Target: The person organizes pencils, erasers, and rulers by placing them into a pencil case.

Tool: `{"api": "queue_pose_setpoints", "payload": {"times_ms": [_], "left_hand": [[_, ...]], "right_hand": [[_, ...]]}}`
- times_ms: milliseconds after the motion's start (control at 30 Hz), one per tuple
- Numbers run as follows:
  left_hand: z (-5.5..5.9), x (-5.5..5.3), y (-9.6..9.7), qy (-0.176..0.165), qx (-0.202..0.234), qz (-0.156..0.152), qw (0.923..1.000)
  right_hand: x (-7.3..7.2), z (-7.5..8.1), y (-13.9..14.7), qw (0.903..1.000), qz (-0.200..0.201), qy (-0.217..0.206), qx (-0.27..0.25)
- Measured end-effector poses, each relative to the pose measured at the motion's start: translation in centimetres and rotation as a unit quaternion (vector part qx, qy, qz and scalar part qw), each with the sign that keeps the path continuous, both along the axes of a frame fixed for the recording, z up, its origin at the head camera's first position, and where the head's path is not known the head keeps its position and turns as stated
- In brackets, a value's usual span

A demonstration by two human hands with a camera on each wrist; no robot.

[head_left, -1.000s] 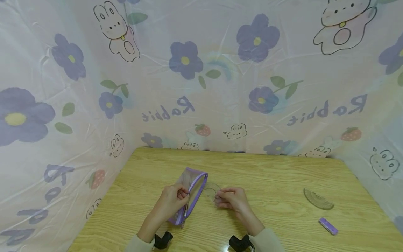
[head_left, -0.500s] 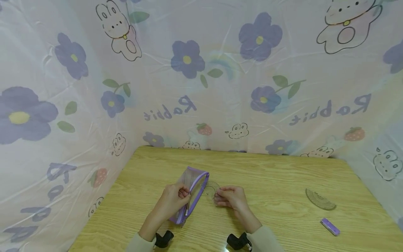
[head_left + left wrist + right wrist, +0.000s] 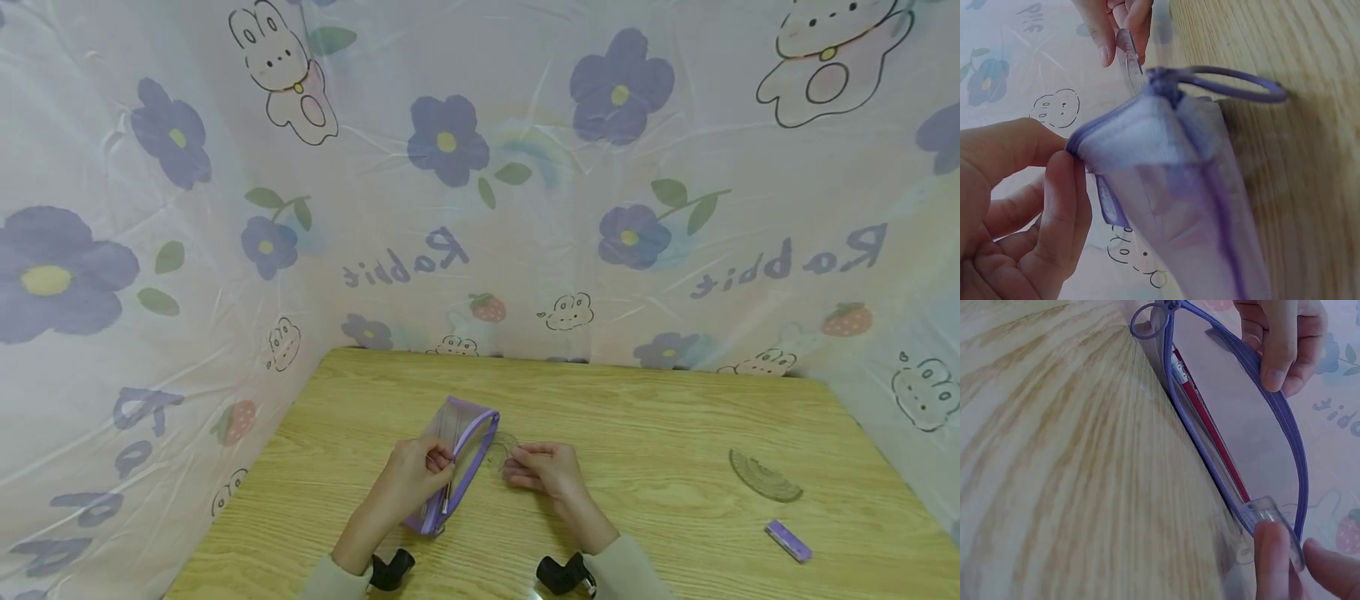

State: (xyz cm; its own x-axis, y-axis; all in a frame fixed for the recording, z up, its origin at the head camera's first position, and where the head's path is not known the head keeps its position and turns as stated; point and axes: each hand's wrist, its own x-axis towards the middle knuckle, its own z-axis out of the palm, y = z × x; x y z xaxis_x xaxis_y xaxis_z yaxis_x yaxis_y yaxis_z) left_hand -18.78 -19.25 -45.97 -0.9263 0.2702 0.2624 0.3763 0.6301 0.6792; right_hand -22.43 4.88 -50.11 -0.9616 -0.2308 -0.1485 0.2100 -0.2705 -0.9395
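Observation:
A see-through pencil case point(image 3: 444, 429) with purple trim stands unzipped on the table. My left hand point(image 3: 415, 468) pinches one zipped edge point(image 3: 1285, 415) of its mouth between thumb and fingers, spreading the mouth wide. Inside lies a red pencil point(image 3: 1213, 428) with a metal band at its end. Just right of the case, my right hand point(image 3: 550, 473) pinches a clear plastic protractor point(image 3: 504, 450) with a curved edge. In the right wrist view the rounded corner of the protractor point(image 3: 1270, 512) overlaps the near end of the mouth. A purple zipper ring point(image 3: 1235, 81) hangs off the case.
Over on the right of the wood-grain table point(image 3: 645, 417) lies a second clear protractor point(image 3: 765, 477). Nearer the front edge is a small purple oblong block point(image 3: 787, 541). A printed rabbit-and-flower sheet point(image 3: 525, 208) walls in the back and sides.
My right hand has moved slightly left with the protractor, nearer the mouth of the pencil case. My left hand keeps its pinch on the edge. The head view has shifted a little.

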Motion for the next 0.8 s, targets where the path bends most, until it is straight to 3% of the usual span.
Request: {"api": "queue_pose_setpoints", "payload": {"times_ms": [800], "left_hand": [[0.21,0.04,0.06,0.008,0.001,-0.002,1.0]], "right_hand": [[0.25,0.51,-1.02,0.9986,0.028,-0.023,-0.038]]}}
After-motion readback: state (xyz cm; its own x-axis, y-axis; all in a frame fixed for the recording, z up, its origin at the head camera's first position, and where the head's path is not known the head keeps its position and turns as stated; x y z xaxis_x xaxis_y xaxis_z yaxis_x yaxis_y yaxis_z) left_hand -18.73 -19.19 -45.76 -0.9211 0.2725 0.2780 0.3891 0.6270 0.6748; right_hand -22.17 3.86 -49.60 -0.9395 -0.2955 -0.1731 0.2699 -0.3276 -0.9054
